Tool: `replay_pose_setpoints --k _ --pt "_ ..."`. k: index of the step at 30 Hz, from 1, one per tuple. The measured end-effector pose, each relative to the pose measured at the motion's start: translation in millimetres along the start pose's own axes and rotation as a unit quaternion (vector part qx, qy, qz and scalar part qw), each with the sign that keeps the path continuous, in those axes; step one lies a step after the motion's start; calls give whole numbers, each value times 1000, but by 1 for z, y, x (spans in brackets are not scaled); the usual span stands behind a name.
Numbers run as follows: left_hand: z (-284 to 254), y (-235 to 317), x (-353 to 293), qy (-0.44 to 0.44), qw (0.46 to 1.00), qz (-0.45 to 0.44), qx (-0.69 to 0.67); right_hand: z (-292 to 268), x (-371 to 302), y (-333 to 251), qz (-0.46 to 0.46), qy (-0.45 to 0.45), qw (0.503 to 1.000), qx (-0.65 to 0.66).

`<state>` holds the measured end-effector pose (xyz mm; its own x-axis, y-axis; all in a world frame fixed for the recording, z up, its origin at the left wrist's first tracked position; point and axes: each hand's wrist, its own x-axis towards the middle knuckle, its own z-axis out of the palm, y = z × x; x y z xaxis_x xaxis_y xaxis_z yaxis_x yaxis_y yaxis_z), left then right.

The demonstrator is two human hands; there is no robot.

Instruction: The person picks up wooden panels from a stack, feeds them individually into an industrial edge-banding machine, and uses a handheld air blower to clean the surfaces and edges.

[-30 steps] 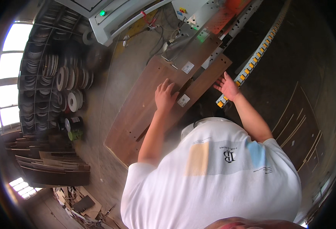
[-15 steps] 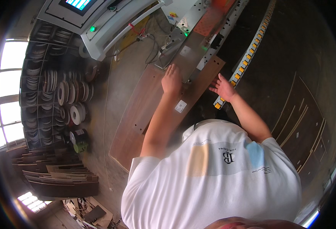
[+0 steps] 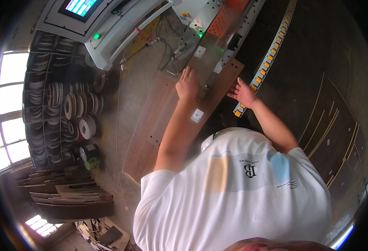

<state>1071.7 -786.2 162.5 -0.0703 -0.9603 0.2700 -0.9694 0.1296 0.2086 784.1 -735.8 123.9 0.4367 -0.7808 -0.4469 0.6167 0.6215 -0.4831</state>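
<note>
My left hand (image 3: 187, 85) rests on the wood-grain boards beside the machine, its fingers stretched forward and pressing near a board's left edge. A long brown panel (image 3: 222, 85) with holes at its far end lies slanted between my hands. It carries a white label (image 3: 197, 116). My right hand (image 3: 243, 93) is at that panel's right edge, open with fingers spread; whether it touches the edge I cannot tell. Farther ahead, a labelled board (image 3: 207, 60) lies along the machine. Under my left forearm is a wider reddish-brown board (image 3: 150, 121) with small drilled holes.
A machine with a lit control screen (image 3: 81, 7) and a grey rail (image 3: 140, 31) stands ahead left. A roller track (image 3: 264, 69) with yellow rollers runs at the right. Edge-band rolls (image 3: 77, 104) fill a left rack; board stacks (image 3: 332, 134) stand at right.
The view has shifted slightly, and the boards appear a little farther up the picture. Both hands keep nearly the same places and poses.
</note>
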Motion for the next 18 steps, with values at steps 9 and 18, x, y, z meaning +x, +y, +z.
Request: replay_pose_setpoints --k 9,18 --pt "9 -3 -5 -10 1000 3 29 3 -2 -2 10 8 1000 -14" --pt "14 -11 -8 1 999 47 16 16 -8 -6 26 43 996 -67"
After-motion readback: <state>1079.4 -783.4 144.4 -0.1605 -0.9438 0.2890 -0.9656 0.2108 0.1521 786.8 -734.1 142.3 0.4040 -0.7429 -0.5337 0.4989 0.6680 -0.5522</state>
